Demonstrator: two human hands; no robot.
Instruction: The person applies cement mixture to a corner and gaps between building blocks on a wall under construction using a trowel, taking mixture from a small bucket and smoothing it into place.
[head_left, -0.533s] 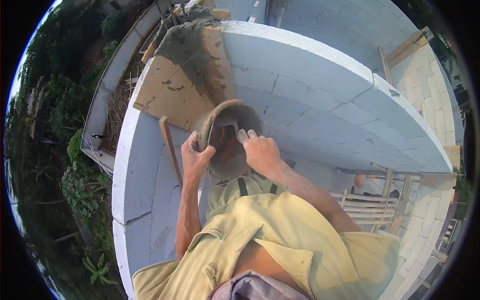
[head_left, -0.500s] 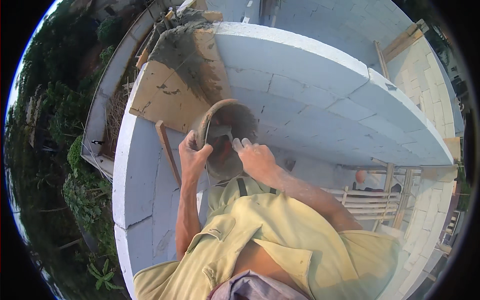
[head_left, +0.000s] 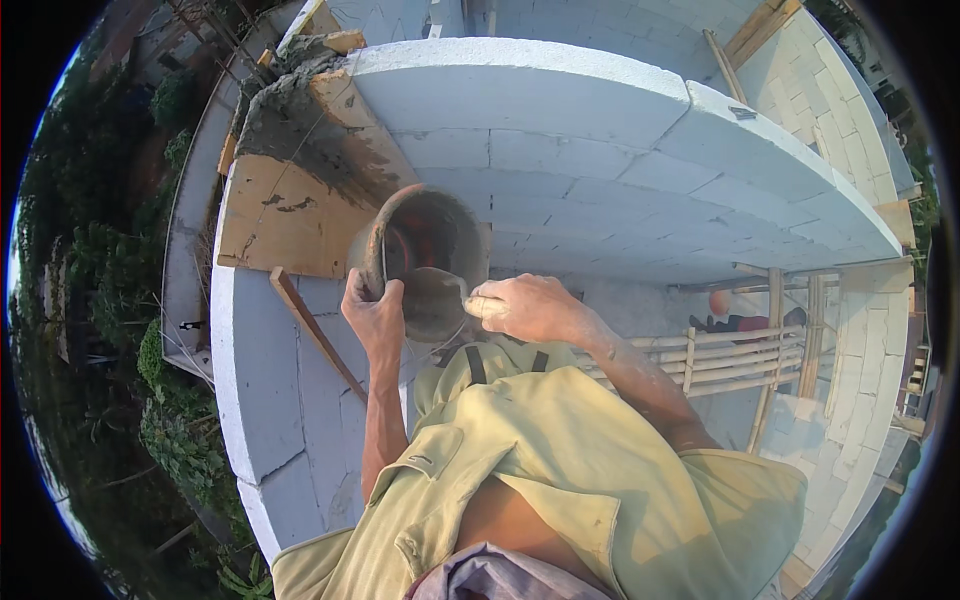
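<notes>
High outdoors, at a corner of pale block walls: a long wall bowing across the fisheye view, a shorter wall at left, dark greenery beyond. In the corner, a plywood board under smears of grey mortar; below the board, a slanting timber strip. At right, a railing of pale poles, bamboo by the look.

Between the hands, straight ahead of the yellow-green shirt and near the board, a round bucket. Tilted, with the mouth turned up and toward the right; exact lean of the long axis hard to judge. Pinches the near-left rim with the left hand, the nearer one, thumb toward the opening and fingers around the outside. Grasps a trowel from the right with the right hand, fingers curled around the handle; blade inside the bucket, pointing left toward the left thumb.

Bucket wall dull grey and crusted, rim rough and brownish, reddish patches inside. Blade broad and grey, on a thin, bent neck. Dusty fingers; contents of the bucket unclear.
</notes>
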